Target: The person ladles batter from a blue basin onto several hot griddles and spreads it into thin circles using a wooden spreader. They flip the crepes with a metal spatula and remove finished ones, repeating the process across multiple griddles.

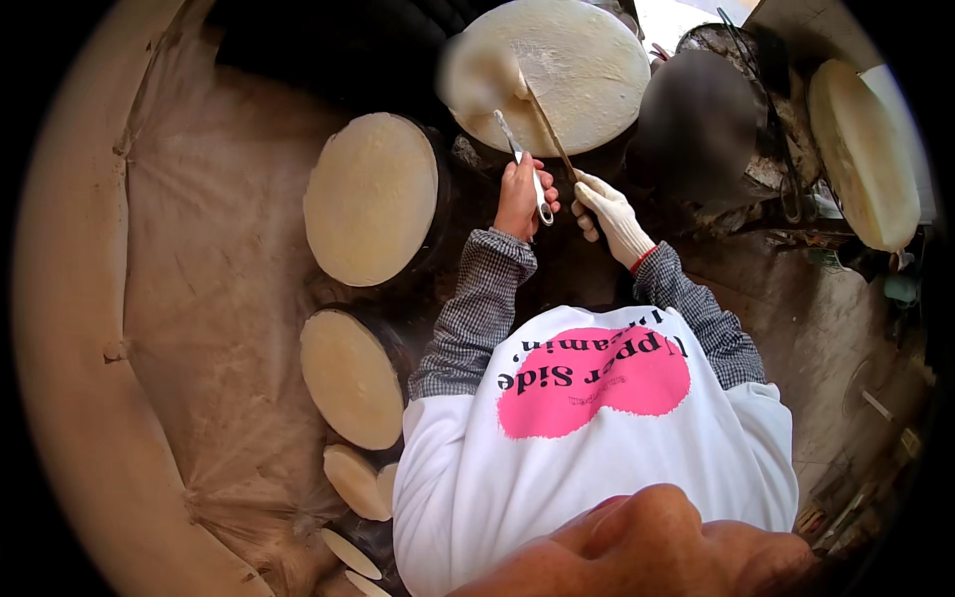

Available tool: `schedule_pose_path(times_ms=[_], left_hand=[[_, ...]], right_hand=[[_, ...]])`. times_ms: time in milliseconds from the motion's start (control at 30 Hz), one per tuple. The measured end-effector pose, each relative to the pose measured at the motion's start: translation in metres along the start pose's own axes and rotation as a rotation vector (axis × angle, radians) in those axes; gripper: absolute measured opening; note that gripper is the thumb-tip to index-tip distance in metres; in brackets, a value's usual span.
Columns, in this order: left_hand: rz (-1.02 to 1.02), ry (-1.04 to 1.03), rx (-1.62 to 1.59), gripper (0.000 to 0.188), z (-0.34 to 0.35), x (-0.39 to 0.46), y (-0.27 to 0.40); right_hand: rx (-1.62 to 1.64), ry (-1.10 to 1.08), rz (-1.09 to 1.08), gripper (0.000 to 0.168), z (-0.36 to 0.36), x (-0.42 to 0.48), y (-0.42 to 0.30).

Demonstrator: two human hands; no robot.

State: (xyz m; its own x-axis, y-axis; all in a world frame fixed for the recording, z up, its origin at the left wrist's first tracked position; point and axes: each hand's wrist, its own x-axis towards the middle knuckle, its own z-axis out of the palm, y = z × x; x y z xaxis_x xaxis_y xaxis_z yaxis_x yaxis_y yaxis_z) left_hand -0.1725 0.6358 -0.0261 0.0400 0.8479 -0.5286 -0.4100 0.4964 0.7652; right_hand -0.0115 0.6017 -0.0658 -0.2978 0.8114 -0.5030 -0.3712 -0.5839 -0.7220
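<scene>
My bare left hand [524, 198] grips a slim tool with a white handle [541, 195]; its narrow tip, with pale residue on it, points up at a large round sheet of pale dough [589, 82]. In a white knitted glove with a red cuff edge, my right hand [612, 216] holds a long thin blade-like stick [552, 128]. The stick slants up and left across the round sheet. A small pale lump [521, 88] sits by its far end. A blurred patch covers the sheet's left part, so contact there is hidden.
To my left, a row of pale round sheets [371, 200] [351, 380] lies on dark round surfaces, beside brown sheeting [216, 261]. At right are a blurred dark round area [697, 127], metal tongs [772, 112] and another thick pale round [865, 157].
</scene>
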Motion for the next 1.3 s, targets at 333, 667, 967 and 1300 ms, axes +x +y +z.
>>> schedule_pose_path(times_ms=[333,667,967,1300], left_hand=[[-0.056,-0.831,-1.089,0.026,-0.067,-0.073,0.048],[-0.091,-0.423,-0.651,0.026,-0.089,-0.095,0.046],[-0.194,-0.101,-0.433,0.028,-0.123,-0.176,0.001],[-0.408,-0.041,-0.614,0.03,-0.142,-0.221,-0.072]], right_hand=[[-0.265,-0.005,-0.471,0.048,0.006,-0.044,-0.107],[-1.957,0.395,-0.512,0.054,-0.098,0.081,-0.11],[-0.963,-0.033,-0.173,0.051,-0.041,0.03,-0.054],[-0.986,-0.102,-0.167,0.049,-0.058,-0.018,-0.036]])
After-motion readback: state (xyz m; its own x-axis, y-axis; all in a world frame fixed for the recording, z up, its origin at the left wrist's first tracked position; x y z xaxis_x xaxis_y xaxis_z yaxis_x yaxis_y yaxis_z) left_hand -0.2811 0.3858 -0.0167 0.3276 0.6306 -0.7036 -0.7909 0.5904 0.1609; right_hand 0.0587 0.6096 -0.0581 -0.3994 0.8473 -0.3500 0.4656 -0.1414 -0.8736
